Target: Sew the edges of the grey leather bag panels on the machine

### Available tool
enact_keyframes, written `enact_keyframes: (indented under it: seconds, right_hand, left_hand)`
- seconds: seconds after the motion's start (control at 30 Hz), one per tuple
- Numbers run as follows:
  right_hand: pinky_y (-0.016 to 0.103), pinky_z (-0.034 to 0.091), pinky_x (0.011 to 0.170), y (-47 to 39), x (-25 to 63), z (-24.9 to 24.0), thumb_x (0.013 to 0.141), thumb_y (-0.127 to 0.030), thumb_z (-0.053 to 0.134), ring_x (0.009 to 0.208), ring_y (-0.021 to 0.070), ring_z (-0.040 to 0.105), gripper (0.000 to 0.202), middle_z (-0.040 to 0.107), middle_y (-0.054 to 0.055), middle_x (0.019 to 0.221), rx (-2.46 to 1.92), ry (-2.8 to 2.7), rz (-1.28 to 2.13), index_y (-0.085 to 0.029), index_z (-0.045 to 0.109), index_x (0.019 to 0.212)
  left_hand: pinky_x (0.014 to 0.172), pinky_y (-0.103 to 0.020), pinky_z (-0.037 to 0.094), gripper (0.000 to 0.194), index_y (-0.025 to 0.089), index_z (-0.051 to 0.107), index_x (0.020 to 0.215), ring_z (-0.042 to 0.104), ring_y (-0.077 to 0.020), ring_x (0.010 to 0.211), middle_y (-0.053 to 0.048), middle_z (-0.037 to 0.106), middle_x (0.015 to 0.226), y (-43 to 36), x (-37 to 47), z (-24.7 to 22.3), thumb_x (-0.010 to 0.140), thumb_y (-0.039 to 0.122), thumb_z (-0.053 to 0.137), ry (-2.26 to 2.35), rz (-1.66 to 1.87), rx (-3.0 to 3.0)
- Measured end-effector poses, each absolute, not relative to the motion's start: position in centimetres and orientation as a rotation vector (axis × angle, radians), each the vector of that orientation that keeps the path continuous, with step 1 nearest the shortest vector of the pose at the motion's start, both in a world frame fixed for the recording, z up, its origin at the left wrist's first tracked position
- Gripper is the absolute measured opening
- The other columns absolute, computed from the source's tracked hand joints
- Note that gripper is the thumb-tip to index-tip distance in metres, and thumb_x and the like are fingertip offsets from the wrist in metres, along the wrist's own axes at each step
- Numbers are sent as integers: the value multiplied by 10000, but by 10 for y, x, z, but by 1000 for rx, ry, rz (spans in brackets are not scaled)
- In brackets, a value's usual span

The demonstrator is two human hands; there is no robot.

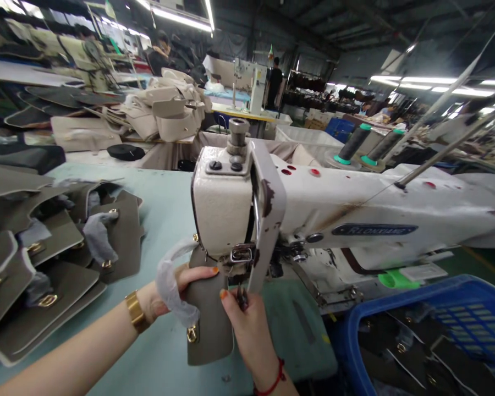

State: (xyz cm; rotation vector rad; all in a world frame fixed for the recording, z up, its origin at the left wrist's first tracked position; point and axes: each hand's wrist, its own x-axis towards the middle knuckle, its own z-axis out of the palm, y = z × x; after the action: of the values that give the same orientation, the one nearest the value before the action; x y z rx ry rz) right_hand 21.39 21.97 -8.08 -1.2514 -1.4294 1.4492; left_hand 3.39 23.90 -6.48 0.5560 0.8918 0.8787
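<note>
The left hand (184, 279) pinches 1 taupe bag panel (210, 319) under the sewing machine's (223, 203) left end while the right hand (249, 319) clasps apparent thread snips (242, 297), seemingly positioning or trimming, next calling for steady alignment.

White tube lights (181, 18) hang bright beneath a dim roof (305, 22), with a soft sheen along the sewing machine (379, 201), while the far workshop (346, 107) blurs and wide-angle distortion stretches the edges.
</note>
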Motion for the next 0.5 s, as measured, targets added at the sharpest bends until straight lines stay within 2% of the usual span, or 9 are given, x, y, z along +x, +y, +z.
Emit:
enact_keyframes:
  seconds: [0.1,0.23,0.33,0.5]
  right_hand:
    - [219,212,479,217,216,-82,858,-368,550,527,84,275,379,305,-59,546,-1257,-1475,1455,-170,435,556]
    - [225,200,479,216,219,-85,864,-366,535,529,85,269,374,296,-60,547,-1274,-1505,1455,-177,410,566]
    - [225,207,484,217,219,-87,866,-371,524,532,87,274,377,304,-57,551,-1276,-1516,1455,-179,402,566]
    - [217,231,489,218,217,-86,869,-395,516,547,91,281,362,313,-52,570,-1276,-1485,1509,-175,428,596]
  left_hand:
    - [839,-376,545,508,158,643,1161,675,-284,981,-86,727,1066,240,33,-68,692,295,781,914,879,566]
    - [758,-325,569,514,175,657,1134,696,-254,909,-54,751,973,241,33,-69,660,310,804,931,882,575]
    - [734,-326,574,557,162,663,1132,707,-252,856,-66,758,924,241,34,-65,635,358,818,915,889,587]
    - [784,-342,571,561,160,644,1179,688,-296,969,-96,754,988,243,32,-66,667,317,812,882,882,580]
